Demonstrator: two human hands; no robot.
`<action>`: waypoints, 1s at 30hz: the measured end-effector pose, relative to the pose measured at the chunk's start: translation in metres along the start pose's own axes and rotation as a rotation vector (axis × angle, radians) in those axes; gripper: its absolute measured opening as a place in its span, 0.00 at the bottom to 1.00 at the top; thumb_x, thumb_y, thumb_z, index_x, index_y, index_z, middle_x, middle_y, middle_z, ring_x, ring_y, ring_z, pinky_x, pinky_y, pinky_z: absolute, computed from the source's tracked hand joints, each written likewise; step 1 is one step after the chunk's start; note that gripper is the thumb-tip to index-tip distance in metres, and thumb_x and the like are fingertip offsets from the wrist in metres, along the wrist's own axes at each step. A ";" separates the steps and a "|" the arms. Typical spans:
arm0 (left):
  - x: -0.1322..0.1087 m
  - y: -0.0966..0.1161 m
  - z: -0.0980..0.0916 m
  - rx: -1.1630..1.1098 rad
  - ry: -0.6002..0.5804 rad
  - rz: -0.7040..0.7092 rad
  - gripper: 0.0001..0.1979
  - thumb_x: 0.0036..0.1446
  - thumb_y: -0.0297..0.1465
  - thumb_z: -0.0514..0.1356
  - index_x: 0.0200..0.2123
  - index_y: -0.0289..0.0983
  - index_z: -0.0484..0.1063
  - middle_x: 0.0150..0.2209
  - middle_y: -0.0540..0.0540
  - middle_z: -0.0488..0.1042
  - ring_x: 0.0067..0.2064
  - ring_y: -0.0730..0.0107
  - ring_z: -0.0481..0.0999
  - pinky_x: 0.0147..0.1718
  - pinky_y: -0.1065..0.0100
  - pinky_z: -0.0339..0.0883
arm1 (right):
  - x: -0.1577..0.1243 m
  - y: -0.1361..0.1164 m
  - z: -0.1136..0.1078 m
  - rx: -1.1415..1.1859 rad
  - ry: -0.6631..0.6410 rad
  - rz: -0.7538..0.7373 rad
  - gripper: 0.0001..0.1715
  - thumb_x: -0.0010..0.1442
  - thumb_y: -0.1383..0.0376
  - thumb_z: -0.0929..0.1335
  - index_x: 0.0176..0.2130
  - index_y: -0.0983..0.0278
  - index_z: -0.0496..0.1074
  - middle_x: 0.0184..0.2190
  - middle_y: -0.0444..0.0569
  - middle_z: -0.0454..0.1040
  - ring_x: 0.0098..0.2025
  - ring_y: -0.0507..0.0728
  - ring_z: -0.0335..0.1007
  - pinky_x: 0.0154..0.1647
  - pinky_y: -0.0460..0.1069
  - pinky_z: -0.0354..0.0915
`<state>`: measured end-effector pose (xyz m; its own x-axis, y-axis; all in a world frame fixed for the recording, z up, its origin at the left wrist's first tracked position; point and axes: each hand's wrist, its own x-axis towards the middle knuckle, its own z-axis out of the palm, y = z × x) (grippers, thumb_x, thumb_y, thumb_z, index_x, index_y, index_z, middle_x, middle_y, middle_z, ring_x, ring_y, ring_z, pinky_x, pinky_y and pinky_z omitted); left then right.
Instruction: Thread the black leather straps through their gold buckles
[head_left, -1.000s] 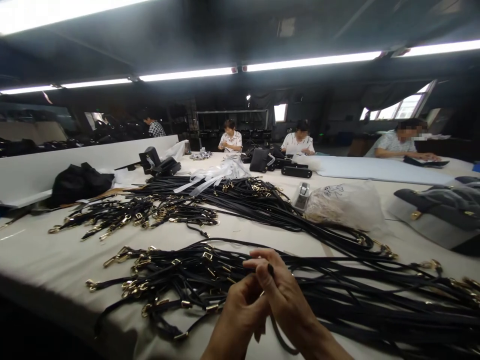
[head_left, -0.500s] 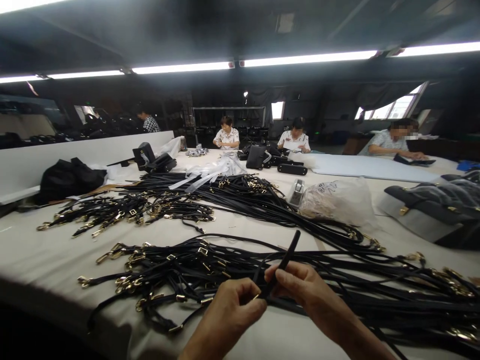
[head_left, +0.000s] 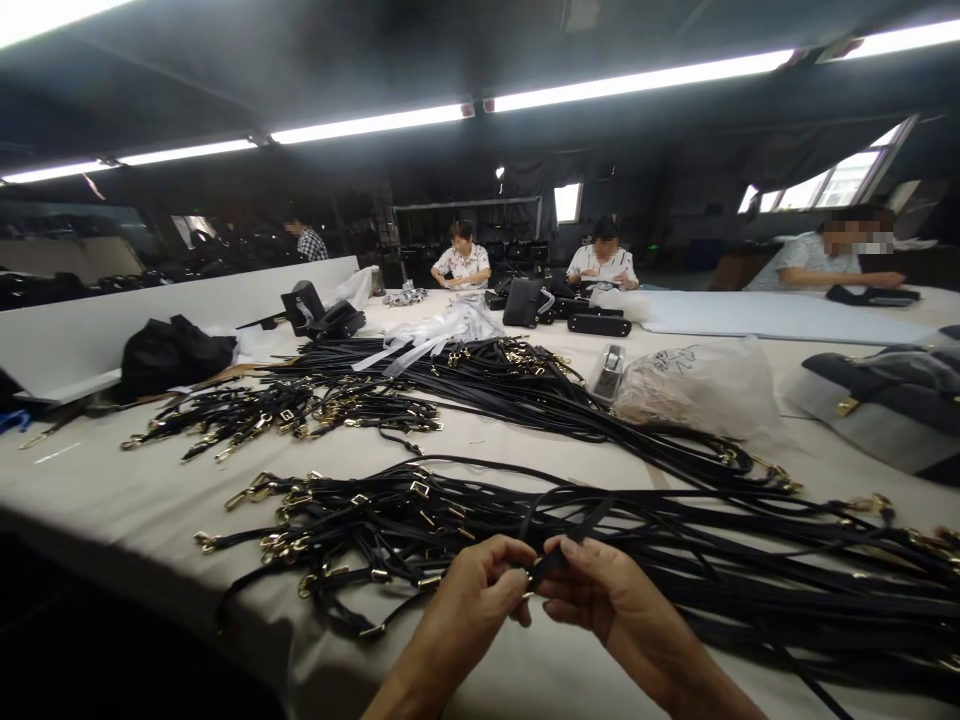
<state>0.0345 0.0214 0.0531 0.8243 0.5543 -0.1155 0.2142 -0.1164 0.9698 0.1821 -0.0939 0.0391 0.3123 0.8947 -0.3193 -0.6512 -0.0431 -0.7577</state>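
Observation:
My left hand (head_left: 471, 598) and my right hand (head_left: 600, 598) meet near the front edge of the table, both pinching the same thin black strap (head_left: 571, 542). Its free end slants up to the right between my fingertips. Just beyond my hands lies a wide pile of black straps with gold clasps (head_left: 360, 530), spreading to the right across the cloth.
A second heap of clasped straps (head_left: 285, 420) and a long bundle (head_left: 525, 390) lie further back. A clear plastic bag (head_left: 694, 390), a tape dispenser (head_left: 607, 372) and grey bags (head_left: 885, 400) stand at the right. Three people work at the far end; the table edge (head_left: 112, 560) drops off at the left.
The strap end, which stuck up steeply half a second ago, has come down lower between my hands. My hands have drawn closer together, and the view has shifted slightly.

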 end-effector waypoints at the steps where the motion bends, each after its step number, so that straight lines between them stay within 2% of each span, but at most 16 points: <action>1: 0.000 0.001 0.000 -0.003 0.010 0.004 0.14 0.57 0.30 0.56 0.44 0.31 0.75 0.21 0.51 0.75 0.22 0.74 0.65 0.24 0.72 0.55 | -0.001 0.000 0.001 -0.017 0.003 -0.008 0.19 0.53 0.56 0.77 0.39 0.67 0.76 0.33 0.51 0.81 0.35 0.57 0.79 0.34 0.48 0.73; 8: -0.006 0.006 0.006 0.028 0.075 0.047 0.13 0.60 0.31 0.57 0.47 0.33 0.71 0.24 0.50 0.75 0.27 0.68 0.71 0.30 0.68 0.60 | -0.007 0.000 0.006 -0.267 0.060 -0.153 0.26 0.55 0.49 0.74 0.41 0.68 0.77 0.32 0.54 0.82 0.36 0.59 0.78 0.38 0.51 0.72; 13: -0.009 0.002 0.009 0.050 0.119 0.096 0.13 0.62 0.32 0.55 0.49 0.35 0.68 0.25 0.52 0.74 0.29 0.67 0.72 0.31 0.68 0.61 | -0.012 0.003 0.010 -0.484 0.105 -0.301 0.28 0.55 0.45 0.73 0.41 0.67 0.77 0.30 0.54 0.82 0.34 0.61 0.77 0.37 0.52 0.71; 18: -0.010 0.001 0.010 0.054 0.126 0.133 0.13 0.62 0.31 0.55 0.49 0.35 0.66 0.25 0.53 0.72 0.29 0.67 0.73 0.31 0.68 0.63 | -0.019 0.006 0.018 -0.637 0.194 -0.445 0.26 0.57 0.46 0.71 0.40 0.65 0.78 0.28 0.50 0.81 0.33 0.60 0.76 0.35 0.50 0.71; 21: -0.011 0.004 0.010 0.032 0.095 0.135 0.12 0.62 0.29 0.55 0.49 0.36 0.65 0.25 0.53 0.73 0.30 0.67 0.73 0.32 0.68 0.63 | -0.020 0.006 0.020 -0.747 0.193 -0.524 0.21 0.60 0.49 0.69 0.41 0.63 0.79 0.28 0.49 0.81 0.33 0.60 0.78 0.35 0.48 0.72; 23: -0.010 0.004 0.011 -0.004 0.053 0.116 0.12 0.61 0.29 0.55 0.48 0.35 0.64 0.24 0.53 0.73 0.29 0.68 0.73 0.32 0.69 0.62 | -0.020 0.008 0.020 -0.875 0.180 -0.648 0.16 0.63 0.53 0.68 0.40 0.61 0.79 0.31 0.48 0.81 0.34 0.59 0.79 0.35 0.47 0.72; 26: -0.005 -0.001 0.012 -0.071 0.041 0.093 0.12 0.60 0.29 0.57 0.47 0.36 0.63 0.23 0.54 0.71 0.27 0.69 0.71 0.29 0.70 0.60 | -0.021 0.015 0.020 -1.095 0.122 -0.960 0.10 0.65 0.63 0.68 0.44 0.60 0.78 0.35 0.48 0.82 0.36 0.58 0.79 0.39 0.46 0.72; 28: -0.002 -0.005 0.011 -0.095 0.076 0.116 0.13 0.58 0.29 0.58 0.46 0.36 0.63 0.23 0.55 0.69 0.26 0.71 0.69 0.28 0.70 0.58 | -0.024 0.017 0.021 -1.216 0.058 -1.149 0.15 0.65 0.69 0.66 0.50 0.61 0.76 0.40 0.50 0.82 0.40 0.58 0.79 0.44 0.47 0.71; 30: -0.001 -0.005 0.007 -0.150 0.075 0.142 0.14 0.58 0.31 0.59 0.47 0.36 0.63 0.23 0.56 0.67 0.26 0.72 0.67 0.28 0.71 0.58 | -0.029 0.010 0.023 -1.298 -0.022 -1.204 0.19 0.65 0.72 0.65 0.54 0.62 0.73 0.44 0.52 0.81 0.44 0.58 0.78 0.47 0.48 0.71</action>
<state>0.0361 0.0155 0.0464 0.7983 0.6011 0.0358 0.0135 -0.0773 0.9969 0.1501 -0.1101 0.0537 0.1441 0.6978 0.7016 0.8306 0.3001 -0.4691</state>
